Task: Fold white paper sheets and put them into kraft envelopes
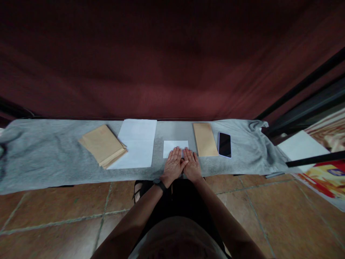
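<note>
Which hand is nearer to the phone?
Right. The right hand lies left of the phone, with the brown paper between; the left hand is farther left, beyond the right hand.

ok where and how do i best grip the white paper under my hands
Best pinched by its left edge, from the left, I'd say: the small white paper lies flat on the grey cloth, and that edge is uncovered, while the left hand and right hand lie over its near right part.
</note>
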The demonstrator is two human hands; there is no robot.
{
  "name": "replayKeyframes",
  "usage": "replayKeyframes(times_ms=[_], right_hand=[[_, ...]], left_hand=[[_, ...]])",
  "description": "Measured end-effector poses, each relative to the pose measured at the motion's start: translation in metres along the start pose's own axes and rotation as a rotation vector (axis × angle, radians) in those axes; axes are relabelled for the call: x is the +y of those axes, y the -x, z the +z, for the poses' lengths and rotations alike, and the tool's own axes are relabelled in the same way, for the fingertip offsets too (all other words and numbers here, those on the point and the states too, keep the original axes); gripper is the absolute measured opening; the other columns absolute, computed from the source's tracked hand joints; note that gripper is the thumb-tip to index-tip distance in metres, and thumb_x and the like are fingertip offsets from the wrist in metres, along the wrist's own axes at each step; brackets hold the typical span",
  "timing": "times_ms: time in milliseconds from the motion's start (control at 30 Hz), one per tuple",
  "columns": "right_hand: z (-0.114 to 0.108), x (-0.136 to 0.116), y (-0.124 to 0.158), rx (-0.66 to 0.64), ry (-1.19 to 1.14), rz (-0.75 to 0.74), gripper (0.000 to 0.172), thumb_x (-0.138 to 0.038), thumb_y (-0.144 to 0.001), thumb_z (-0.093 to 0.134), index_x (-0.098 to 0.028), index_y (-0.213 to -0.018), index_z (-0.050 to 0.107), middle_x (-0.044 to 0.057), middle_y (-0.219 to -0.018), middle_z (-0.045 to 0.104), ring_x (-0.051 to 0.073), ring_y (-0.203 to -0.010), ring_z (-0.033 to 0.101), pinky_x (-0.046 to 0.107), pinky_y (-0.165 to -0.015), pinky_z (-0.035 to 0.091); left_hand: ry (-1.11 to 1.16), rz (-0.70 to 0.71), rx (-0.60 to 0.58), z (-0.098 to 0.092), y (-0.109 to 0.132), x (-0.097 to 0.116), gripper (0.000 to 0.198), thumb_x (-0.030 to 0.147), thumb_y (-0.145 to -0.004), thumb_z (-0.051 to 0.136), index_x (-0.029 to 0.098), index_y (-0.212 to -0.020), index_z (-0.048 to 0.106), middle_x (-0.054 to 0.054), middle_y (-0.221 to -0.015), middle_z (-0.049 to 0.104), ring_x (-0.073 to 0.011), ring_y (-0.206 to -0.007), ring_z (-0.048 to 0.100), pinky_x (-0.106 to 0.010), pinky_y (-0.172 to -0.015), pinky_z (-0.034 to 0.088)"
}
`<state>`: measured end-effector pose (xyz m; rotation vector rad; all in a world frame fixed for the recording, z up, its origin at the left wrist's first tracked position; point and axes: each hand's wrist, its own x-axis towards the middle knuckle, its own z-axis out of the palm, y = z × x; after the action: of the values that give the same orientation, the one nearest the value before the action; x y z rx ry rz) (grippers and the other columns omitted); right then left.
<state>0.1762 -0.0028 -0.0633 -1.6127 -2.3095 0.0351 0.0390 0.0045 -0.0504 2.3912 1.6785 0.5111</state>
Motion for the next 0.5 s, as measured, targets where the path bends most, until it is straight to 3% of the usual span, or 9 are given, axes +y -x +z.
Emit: replayKeyframes(times_ms=[133,300,500], right_hand=[[0.002,0.0,-0.001,0.02,-0.015,0.028,0.061,-0.024,-0.102,0.035,-0.01,-0.16,0.024,0.016,-0.162,0.034,0.028,-0.151,0.031,0.051,-0.123,0.022],[0.003,-0.001,-0.001,0.049,-0.035,0.041,0.06,-0.033,-0.104,0.037,-0.01,-0.158,0.028,0.017,-0.159,0.039,0.029,-0.148,0.035,0.052,-0.122,0.023],[0.002,-0.001,-0.001,0.056,-0.036,0.045,0.06,-0.039,-0.106,0.034,-0.008,-0.157,0.03,0.018,-0.159,0.039,0.03,-0.148,0.035,0.052,-0.122,0.023]], left_hand=[[-0.03,-0.06,0.015,-0.002,0.002,-0.012,0.074,0.052,-0.101,0.035,0.003,-0.156,0.027,-0.023,-0.162,0.03,-0.0294,-0.154,0.021,-0.05,-0.124,0.024],[-0.05,-0.15,0.073,-0.005,0.007,-0.024,0.079,0.055,-0.098,0.042,0.007,-0.158,0.022,-0.022,-0.163,0.027,-0.0314,-0.154,0.02,-0.054,-0.123,0.024],[-0.051,-0.244,0.079,-0.011,0.009,-0.035,0.076,0.049,-0.099,0.043,0.0,-0.155,0.028,-0.025,-0.162,0.028,-0.0339,-0.153,0.021,-0.053,-0.125,0.022]])
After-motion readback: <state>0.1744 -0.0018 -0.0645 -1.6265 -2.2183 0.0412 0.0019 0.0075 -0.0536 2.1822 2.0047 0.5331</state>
